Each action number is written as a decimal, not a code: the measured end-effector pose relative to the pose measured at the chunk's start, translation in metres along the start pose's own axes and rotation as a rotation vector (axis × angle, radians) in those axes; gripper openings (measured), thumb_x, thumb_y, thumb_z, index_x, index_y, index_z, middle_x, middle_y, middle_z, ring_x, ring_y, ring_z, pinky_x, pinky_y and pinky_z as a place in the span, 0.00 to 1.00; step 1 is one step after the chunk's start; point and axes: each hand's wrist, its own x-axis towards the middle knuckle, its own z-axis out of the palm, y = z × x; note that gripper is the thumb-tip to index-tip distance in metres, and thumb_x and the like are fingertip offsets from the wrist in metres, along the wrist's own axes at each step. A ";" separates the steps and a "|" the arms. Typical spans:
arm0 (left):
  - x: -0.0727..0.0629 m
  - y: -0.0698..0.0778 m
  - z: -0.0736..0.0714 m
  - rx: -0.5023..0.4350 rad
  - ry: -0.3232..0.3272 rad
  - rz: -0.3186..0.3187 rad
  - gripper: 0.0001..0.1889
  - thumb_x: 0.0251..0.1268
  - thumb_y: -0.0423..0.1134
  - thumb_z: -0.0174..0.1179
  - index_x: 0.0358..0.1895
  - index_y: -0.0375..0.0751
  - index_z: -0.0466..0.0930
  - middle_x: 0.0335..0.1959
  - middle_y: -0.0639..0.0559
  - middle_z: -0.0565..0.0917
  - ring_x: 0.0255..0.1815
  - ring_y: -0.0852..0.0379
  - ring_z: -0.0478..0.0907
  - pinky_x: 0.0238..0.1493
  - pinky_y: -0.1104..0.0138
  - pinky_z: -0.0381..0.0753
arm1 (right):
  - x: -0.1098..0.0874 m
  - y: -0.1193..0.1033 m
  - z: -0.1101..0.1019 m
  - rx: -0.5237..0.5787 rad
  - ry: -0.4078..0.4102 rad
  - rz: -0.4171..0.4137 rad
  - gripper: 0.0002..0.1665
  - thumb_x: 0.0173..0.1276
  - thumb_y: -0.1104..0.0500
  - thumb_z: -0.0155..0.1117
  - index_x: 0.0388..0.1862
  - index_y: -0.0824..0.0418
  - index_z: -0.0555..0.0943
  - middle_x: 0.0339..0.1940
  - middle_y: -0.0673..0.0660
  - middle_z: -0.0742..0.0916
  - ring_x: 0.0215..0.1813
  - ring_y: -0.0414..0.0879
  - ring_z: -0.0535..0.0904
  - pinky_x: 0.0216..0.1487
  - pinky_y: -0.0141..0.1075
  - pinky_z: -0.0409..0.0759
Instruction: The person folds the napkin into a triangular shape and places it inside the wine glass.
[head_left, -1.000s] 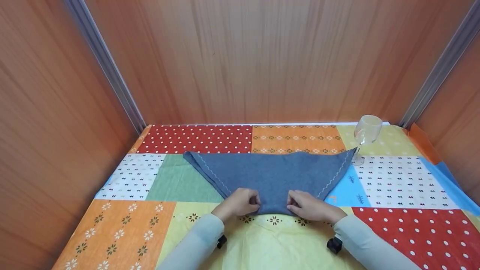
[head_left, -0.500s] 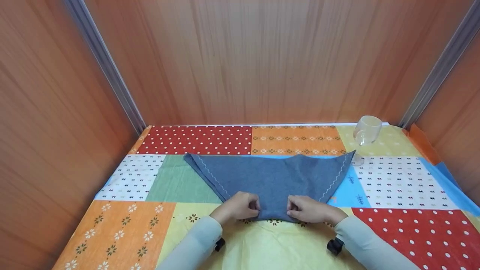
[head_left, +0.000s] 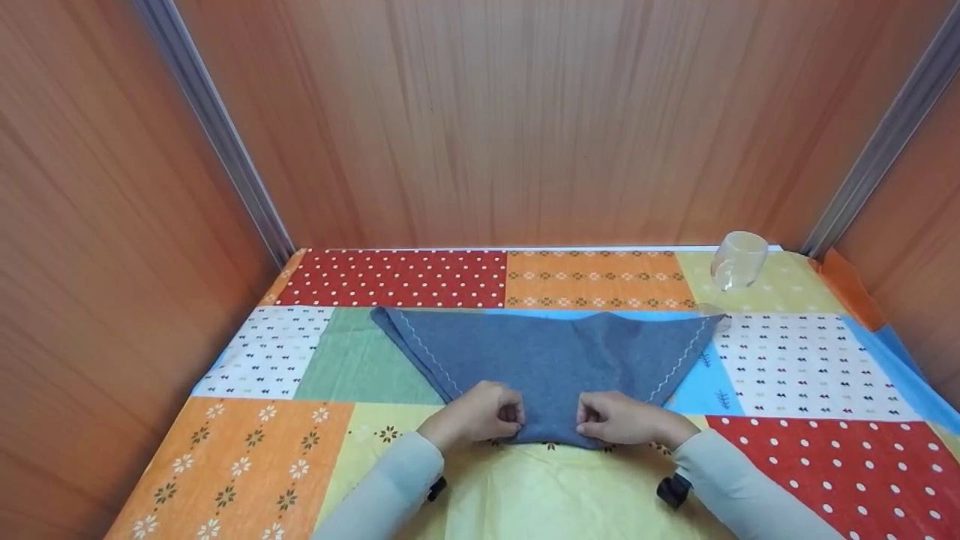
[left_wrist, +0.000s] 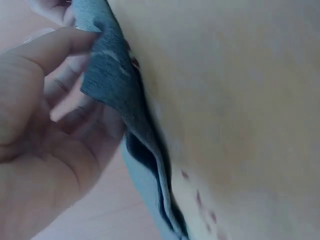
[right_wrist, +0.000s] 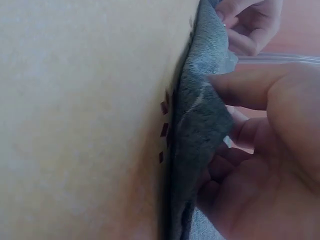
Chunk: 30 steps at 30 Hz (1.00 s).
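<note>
A blue-grey cloth napkin (head_left: 555,345), folded into a wide shape with a long far edge and a narrow near one, lies in the middle of the table. Pale zigzag stitching runs along both slanting sides. My left hand (head_left: 480,412) pinches the near edge left of centre, and my right hand (head_left: 622,418) pinches it right of centre. In the left wrist view, the thumb presses on a turned-over flap of the napkin (left_wrist: 112,75). The right wrist view shows the same kind of grip, with the right thumb on the napkin's rolled edge (right_wrist: 200,110).
A clear wine glass (head_left: 739,260) stands at the back right, the napkin's right tip overlapping its foot in the head view. Under everything lies a patchwork tablecloth (head_left: 247,457). Wood-grain panels (head_left: 480,127) enclose the back and sides.
Both hands have drawn the near edge slightly towards me, still pinching it. The napkin's right tip has dropped and shifted right, and a soft ripple shows on its right half.
</note>
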 end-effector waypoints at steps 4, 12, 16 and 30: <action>0.001 0.000 -0.003 0.090 0.013 0.098 0.05 0.64 0.31 0.67 0.33 0.45 0.89 0.31 0.61 0.84 0.33 0.67 0.78 0.35 0.78 0.76 | 0.000 0.002 0.000 -0.011 0.021 -0.014 0.04 0.77 0.58 0.59 0.39 0.56 0.76 0.30 0.49 0.80 0.28 0.40 0.73 0.32 0.36 0.73; -0.001 -0.001 -0.010 0.117 -0.069 0.107 0.05 0.58 0.36 0.73 0.38 0.46 0.91 0.34 0.61 0.87 0.35 0.68 0.79 0.37 0.77 0.77 | 0.000 0.005 0.002 -0.035 0.031 -0.059 0.04 0.77 0.57 0.59 0.40 0.55 0.75 0.31 0.48 0.79 0.29 0.40 0.73 0.34 0.35 0.74; 0.000 -0.003 -0.009 0.122 -0.102 0.107 0.11 0.53 0.44 0.77 0.40 0.47 0.90 0.34 0.63 0.86 0.34 0.67 0.78 0.36 0.77 0.76 | -0.002 0.005 0.003 -0.081 0.052 -0.098 0.03 0.77 0.58 0.59 0.40 0.54 0.76 0.33 0.46 0.78 0.33 0.39 0.73 0.36 0.35 0.75; 0.002 -0.003 -0.006 0.183 -0.074 0.134 0.10 0.52 0.40 0.76 0.39 0.47 0.89 0.33 0.63 0.85 0.33 0.67 0.78 0.36 0.76 0.76 | -0.010 0.001 0.000 -0.243 0.063 -0.122 0.16 0.63 0.49 0.75 0.44 0.49 0.79 0.37 0.45 0.77 0.38 0.43 0.73 0.39 0.34 0.75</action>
